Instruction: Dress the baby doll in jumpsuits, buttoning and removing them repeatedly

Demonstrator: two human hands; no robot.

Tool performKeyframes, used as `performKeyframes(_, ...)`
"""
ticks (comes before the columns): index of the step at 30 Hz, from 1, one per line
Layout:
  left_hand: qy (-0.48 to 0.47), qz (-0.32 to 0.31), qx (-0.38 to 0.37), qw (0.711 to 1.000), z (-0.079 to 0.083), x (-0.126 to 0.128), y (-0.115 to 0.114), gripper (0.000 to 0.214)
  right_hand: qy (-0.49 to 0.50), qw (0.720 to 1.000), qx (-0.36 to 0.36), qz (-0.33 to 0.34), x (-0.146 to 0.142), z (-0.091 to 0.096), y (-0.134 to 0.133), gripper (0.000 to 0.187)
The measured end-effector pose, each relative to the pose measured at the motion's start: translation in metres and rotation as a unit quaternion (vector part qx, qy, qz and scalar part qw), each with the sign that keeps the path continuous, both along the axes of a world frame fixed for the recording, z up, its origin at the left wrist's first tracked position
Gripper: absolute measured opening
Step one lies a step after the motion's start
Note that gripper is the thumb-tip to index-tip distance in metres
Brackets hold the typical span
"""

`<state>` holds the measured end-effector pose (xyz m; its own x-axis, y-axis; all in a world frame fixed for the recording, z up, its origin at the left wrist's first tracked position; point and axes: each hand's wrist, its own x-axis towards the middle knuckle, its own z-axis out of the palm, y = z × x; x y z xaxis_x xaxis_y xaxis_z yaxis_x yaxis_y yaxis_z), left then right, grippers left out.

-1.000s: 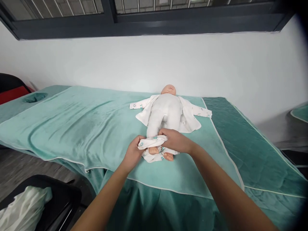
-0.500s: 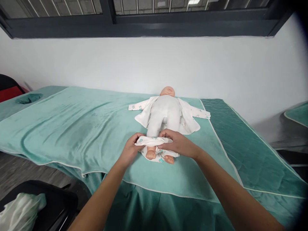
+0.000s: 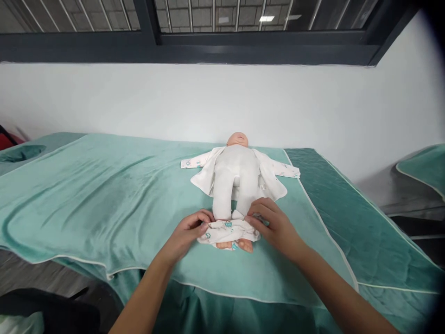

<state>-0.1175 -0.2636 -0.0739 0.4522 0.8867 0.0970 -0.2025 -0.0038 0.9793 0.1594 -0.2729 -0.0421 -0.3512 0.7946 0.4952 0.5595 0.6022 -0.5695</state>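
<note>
A baby doll [image 3: 237, 162] with a white cloth body lies on its back, head toward the wall. Its arms are in the sleeves of a white printed jacket [image 3: 276, 183], which hangs open at both sides. Printed white baby pants [image 3: 227, 230] are bunched around the doll's ankles, and its bare feet [image 3: 245, 245] stick out below. My left hand [image 3: 189, 231] pinches the left edge of the pants. At the right edge, my right hand [image 3: 276, 225] is closed with thumb and fingers on the waistband beside the doll's lower leg.
Beneath the doll a light green blanket [image 3: 104, 185] covers a bed with a darker green quilted cover [image 3: 361, 218]. A white wall [image 3: 208, 102] and a barred window [image 3: 215, 44] are behind. At lower left stands a black chair [image 3: 66, 306] with a pale bag [image 3: 24, 322].
The pants now lie across both ankles, where earlier their edge was held up around one leg. My right hand has moved right to the other leg. The view has shifted slightly.
</note>
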Motion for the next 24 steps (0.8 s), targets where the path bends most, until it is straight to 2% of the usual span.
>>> performKeyframes(3, 0.006, -0.017, 0.016, 1.0, -0.002, 0.0, 0.0, 0.012, -0.028, 1.0, 0.001, -0.009, 0.007, 0.0, -0.004, 0.006)
performKeyframes(6, 0.002, -0.008, 0.016, 1.0, -0.004, -0.001, 0.0, 0.01, -0.064, 0.997, 0.03, -0.013, 0.007, 0.006, -0.008, 0.009)
performKeyframes(10, 0.001, 0.024, 0.016, 1.0, -0.006, 0.0, 0.001, 0.02, -0.093, 0.995, 0.035, 0.011, -0.005, 0.014, -0.014, 0.012)
performKeyframes(15, 0.049, -0.005, 0.018, 0.999, -0.005, 0.0, 0.002, 0.012, -0.12, 0.991, -0.021, 0.046, -0.013, 0.019, -0.02, 0.008)
performKeyframes(19, 0.066, -0.044, 0.028, 0.996, -0.003, -0.003, 0.003, 0.015, -0.166, 0.985, -0.042, 0.019, -0.011, 0.023, -0.021, 0.016)
performKeyframes(21, 0.054, -0.038, 0.026, 0.998, -0.003, -0.003, 0.002, 0.013, -0.198, 0.979, -0.054, -0.008, -0.01, 0.026, -0.02, 0.021)
performKeyframes(24, 0.032, 0.009, 0.011, 0.999, -0.004, -0.002, 0.001, 0.012, -0.221, 0.972, -0.083, -0.016, -0.006, 0.029, -0.017, 0.024)
